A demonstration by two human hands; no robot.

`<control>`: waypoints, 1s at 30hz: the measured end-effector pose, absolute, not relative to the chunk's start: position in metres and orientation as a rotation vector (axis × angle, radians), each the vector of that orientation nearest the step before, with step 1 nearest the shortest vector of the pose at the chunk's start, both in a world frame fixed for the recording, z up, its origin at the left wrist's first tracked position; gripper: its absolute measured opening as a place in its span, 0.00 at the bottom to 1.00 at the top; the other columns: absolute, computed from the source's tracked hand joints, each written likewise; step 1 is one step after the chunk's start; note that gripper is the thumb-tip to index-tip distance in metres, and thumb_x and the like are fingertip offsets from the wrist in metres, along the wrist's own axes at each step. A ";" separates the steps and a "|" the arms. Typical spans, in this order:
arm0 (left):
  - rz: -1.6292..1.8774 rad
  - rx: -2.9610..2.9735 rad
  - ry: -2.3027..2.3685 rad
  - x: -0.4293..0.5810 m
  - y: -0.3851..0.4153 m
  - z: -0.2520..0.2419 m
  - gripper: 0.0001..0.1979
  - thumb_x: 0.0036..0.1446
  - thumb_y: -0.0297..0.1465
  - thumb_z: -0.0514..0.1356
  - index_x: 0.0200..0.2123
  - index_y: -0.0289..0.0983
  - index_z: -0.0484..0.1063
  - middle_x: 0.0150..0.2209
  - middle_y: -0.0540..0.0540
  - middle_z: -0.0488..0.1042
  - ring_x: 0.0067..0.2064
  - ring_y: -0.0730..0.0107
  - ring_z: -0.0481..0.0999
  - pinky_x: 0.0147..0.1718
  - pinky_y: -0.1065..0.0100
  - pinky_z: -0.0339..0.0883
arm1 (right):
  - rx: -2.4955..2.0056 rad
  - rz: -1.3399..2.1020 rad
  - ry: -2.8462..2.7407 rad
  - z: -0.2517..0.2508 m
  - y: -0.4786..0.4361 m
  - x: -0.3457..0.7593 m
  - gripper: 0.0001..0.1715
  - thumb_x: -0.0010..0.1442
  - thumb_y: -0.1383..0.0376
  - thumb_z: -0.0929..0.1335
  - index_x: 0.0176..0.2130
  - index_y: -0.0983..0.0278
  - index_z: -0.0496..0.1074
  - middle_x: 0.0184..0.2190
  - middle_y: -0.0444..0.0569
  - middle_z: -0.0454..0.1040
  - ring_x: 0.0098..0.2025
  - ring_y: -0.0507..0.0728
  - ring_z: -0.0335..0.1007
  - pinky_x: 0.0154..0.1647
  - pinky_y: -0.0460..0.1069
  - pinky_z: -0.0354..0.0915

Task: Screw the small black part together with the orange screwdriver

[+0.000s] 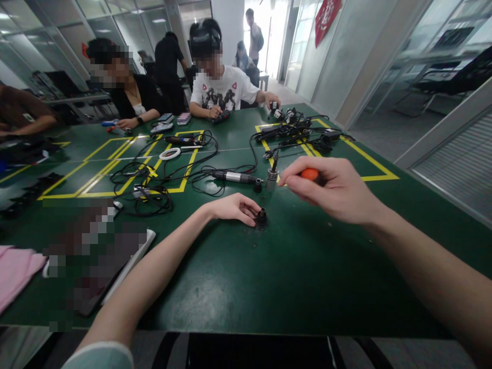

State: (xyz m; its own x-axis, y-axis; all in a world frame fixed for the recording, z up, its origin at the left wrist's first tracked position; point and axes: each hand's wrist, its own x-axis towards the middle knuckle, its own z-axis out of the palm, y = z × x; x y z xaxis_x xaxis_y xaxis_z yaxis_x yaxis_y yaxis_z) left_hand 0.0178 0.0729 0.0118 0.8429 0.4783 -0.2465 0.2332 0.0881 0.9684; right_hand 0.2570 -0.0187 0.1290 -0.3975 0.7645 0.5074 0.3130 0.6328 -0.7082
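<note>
My left hand (238, 209) rests low over the table, thumb and fingertips closed against the side of a small black round part (261, 219) that stands upright. In my right hand (334, 187), raised to the right of it, is a tool whose orange handle end (309, 175) shows between the curled fingers; its shaft is hidden. Just left of my right fingertips stands a silver cylindrical motor-like part (272, 177) with dark pieces sticking up from its top. Beside that, a short black collar (258, 185) sits near the end of a silver-and-black cylindrical tool body (234, 177) with a cable.
Coiled black cables (154, 197) and a white ring (169, 154) lie at left on the green table (307, 287). More black tools and cables (292, 130) fill the far right. Tablet-like devices (115, 261) are near my left forearm. Co-workers sit across; one person (221, 84) handles tools.
</note>
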 end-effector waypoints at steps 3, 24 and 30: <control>0.242 1.487 0.610 0.022 0.071 0.008 0.26 0.37 0.34 0.82 0.41 0.32 0.82 0.39 0.43 0.85 0.38 0.70 0.84 0.48 0.64 0.77 | -0.733 0.835 -1.615 0.137 -0.023 0.259 0.20 0.70 0.48 0.68 0.33 0.58 0.75 0.20 0.42 0.74 0.21 0.56 0.72 0.22 0.51 0.66; 0.282 1.649 0.604 0.031 0.065 0.011 0.26 0.37 0.34 0.82 0.42 0.34 0.86 0.35 0.46 0.85 0.32 0.74 0.80 0.38 0.71 0.75 | -0.740 0.119 -2.004 0.105 -0.017 0.226 0.19 0.75 0.52 0.64 0.36 0.61 0.69 0.27 0.42 0.73 0.24 0.50 0.69 0.28 0.47 0.63; 0.290 1.635 0.598 0.031 0.065 0.012 0.22 0.38 0.33 0.82 0.38 0.34 0.85 0.35 0.47 0.85 0.31 0.75 0.79 0.38 0.72 0.75 | -0.796 0.163 -1.948 0.103 -0.013 0.221 0.13 0.74 0.54 0.65 0.39 0.59 0.66 0.27 0.40 0.71 0.24 0.50 0.68 0.29 0.47 0.62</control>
State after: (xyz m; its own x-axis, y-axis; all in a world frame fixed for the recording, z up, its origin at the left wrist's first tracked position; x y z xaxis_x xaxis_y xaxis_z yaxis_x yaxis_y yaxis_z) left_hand 0.0311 0.0649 0.0116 0.8307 0.5359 -0.1507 0.2132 -0.0562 0.9754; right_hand 0.2211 -0.0130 0.1028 -0.2986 0.5931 0.7477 0.4603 0.7758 -0.4315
